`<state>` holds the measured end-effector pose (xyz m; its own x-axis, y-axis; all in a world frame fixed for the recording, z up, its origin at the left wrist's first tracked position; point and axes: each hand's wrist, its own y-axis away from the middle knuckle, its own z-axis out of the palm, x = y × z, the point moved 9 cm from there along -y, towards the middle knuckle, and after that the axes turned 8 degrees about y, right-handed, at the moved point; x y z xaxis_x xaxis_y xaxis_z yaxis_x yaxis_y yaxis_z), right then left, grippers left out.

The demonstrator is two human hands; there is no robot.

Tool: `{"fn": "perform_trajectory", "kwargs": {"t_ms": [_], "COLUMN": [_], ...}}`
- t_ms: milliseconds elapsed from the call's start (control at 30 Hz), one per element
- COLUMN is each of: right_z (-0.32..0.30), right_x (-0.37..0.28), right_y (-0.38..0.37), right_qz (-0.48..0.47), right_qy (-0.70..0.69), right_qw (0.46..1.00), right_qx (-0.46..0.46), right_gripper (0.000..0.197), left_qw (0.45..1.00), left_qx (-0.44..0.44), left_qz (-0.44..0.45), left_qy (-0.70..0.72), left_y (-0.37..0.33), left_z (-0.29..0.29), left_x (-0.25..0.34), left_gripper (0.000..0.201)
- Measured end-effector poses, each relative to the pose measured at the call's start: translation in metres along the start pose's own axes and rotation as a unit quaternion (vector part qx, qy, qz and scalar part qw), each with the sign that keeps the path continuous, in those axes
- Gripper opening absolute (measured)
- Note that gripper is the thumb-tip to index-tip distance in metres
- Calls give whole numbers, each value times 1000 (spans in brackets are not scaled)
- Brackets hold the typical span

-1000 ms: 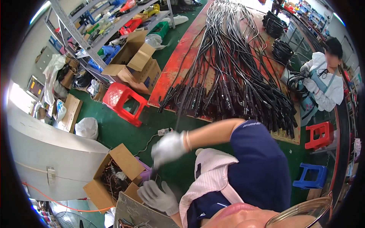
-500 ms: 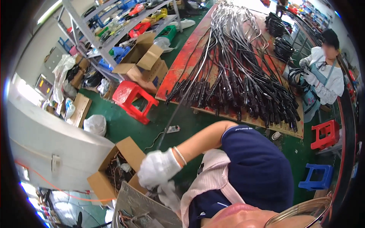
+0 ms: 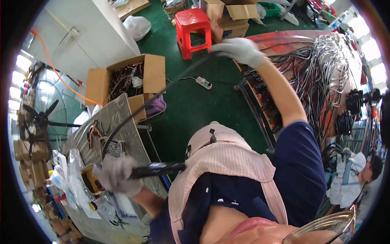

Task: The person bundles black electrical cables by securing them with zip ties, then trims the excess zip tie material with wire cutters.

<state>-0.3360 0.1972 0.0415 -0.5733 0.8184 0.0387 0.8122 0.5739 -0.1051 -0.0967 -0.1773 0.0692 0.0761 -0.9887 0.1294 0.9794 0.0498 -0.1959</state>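
Note:
My left hand [image 3: 120, 175], in a grey glove, is closed around a black cable [image 3: 140, 107] above the workbench at the lower left. From that fist a thick black cylindrical cable end [image 3: 158, 170] sticks out toward my apron. The cable arcs up and across to my right hand [image 3: 241, 51], in a white glove, whose fingers are closed on it near the red table's corner. Motion blurs the cable and both gloves somewhat. Past my right hand a dark strand continues over the red table [image 3: 280, 35], where a large bundle of cables [image 3: 325, 65] lies.
Beside the metal-topped workbench [image 3: 77, 140] stands a cardboard box [image 3: 154, 75] of wire scraps. A red stool [image 3: 193, 28], a power strip [image 3: 204, 83] and a purple stool [image 3: 156, 105] are on the green floor. A fan [image 3: 42, 116] stands left; a co-worker [image 3: 349, 175] is at right.
The view has swung, bringing the workbench in and shifting the red table to the right. My hands, close together before, are now far apart with the cable stretched in an arc between them.

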Motion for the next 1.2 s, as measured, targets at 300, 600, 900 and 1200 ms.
{"fn": "perform_trajectory", "kwargs": {"t_ms": [300, 600, 900, 1200], "right_z": [64, -135, -149, -72], "right_x": [-5, -144, -141, -72], "right_y": [135, 4, -9, -1], "right_qz": [-91, -253, -244, -253], "right_qy": [-56, -178, -180, -48], "right_qw": [986, 918, 938, 933], "right_qx": [-125, 248, 169, 252], "right_gripper": [18, 23, 21, 27], "left_qw": [820, 887, 939, 923], "left_qx": [123, 151, 26, -129], "left_qz": [298, -159, -164, -165], "left_qy": [-473, -407, -300, -322], "left_y": [89, -65, -63, -22], "left_z": [-75, -56, -6, 44], "left_x": [74, -124, -149, -101], "left_gripper": [32, 28, 65, 51]}}
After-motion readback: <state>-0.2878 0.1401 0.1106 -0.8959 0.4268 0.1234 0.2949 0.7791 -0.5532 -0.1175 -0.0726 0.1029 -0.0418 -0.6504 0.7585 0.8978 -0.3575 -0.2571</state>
